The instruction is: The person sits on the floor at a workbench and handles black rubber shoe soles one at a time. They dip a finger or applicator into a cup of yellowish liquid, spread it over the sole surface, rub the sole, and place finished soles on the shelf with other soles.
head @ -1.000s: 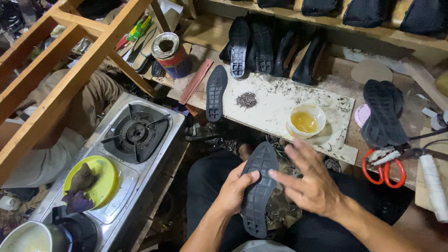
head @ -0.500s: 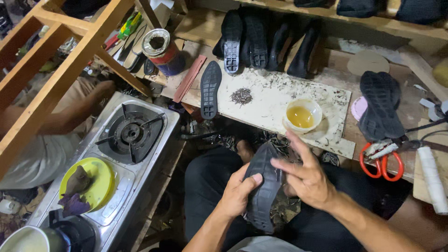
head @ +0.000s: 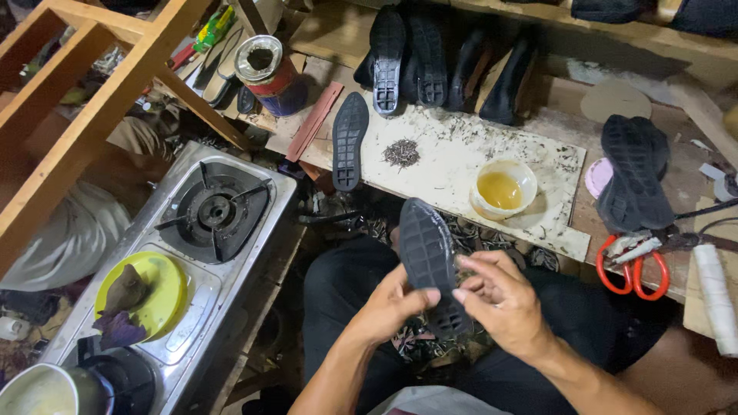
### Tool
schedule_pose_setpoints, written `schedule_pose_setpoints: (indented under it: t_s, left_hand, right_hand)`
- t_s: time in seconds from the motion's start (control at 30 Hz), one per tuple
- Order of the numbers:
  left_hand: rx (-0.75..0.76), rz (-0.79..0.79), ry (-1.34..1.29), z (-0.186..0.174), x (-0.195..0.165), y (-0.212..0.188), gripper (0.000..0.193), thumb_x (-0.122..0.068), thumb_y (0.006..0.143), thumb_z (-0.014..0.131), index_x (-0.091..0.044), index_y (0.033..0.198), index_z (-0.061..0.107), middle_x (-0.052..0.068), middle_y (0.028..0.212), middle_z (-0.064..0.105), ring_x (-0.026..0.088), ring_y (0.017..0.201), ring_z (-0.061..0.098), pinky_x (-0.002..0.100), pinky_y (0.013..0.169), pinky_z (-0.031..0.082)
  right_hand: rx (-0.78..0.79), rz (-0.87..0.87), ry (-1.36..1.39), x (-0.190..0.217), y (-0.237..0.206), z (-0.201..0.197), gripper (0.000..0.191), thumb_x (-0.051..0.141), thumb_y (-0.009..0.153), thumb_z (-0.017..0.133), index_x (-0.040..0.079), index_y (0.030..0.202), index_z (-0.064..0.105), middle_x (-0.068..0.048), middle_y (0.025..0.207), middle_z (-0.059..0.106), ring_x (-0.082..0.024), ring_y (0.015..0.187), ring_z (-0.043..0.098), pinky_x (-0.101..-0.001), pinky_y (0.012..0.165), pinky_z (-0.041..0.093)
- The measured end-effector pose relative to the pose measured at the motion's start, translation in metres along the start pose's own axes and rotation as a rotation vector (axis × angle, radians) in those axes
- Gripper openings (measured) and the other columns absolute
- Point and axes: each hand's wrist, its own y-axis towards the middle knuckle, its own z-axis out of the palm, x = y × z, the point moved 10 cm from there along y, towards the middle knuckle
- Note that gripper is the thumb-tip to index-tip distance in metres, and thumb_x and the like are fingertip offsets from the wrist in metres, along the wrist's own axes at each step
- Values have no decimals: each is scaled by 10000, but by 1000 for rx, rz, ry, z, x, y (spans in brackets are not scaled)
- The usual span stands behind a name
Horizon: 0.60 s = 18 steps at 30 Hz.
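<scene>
A black rubber shoe sole (head: 425, 250) is held over my lap, tread side up and tilted with its toe end away from me. My left hand (head: 388, 306) grips its lower left edge, thumb on the tread. My right hand (head: 503, 300) grips the lower right edge, fingers curled over the rim. The heel end is partly hidden between both hands. A second black sole (head: 348, 140) lies flat on the white work board (head: 461, 169), beyond my hands.
On the board stand a bowl of yellow glue (head: 503, 189) and a pile of small nails (head: 401, 152). Red scissors (head: 632, 266), stacked soles (head: 633, 173), a tin can (head: 265, 73), black shoes (head: 438, 58), a gas stove (head: 211, 211) with a yellow plate (head: 146, 292), and a wooden frame (head: 84, 100) surround me.
The sole has been turned and raised, from lying lengthwise in my lap to tilted up with the tread facing me. Both hands have slid down to its near end.
</scene>
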Motion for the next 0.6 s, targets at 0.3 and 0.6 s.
schedule_pose_setpoints:
  t_s: [0.3, 0.6]
  left_hand:
    - [3, -69, -163, -8, 12, -9, 481, 4, 895, 599, -11, 1375, 565, 75, 1167, 692, 149, 1008, 674, 305, 900, 553]
    - [2, -69, -355, -9, -1, -7, 455, -8, 889, 612, 34, 1338, 556, 96, 1170, 710, 168, 1021, 694, 334, 922, 570]
  right_hand:
    - [61, -503, -588, 58, 1, 16, 542, -61, 736, 638, 90, 1253, 696, -254, 1508, 414, -419, 1416, 422, -481, 1149, 375]
    - [132, -599, -416, 64, -4, 2, 437, -20, 776, 714, 247, 1118, 765, -130, 1499, 506, -350, 1460, 458, -431, 1213, 398]
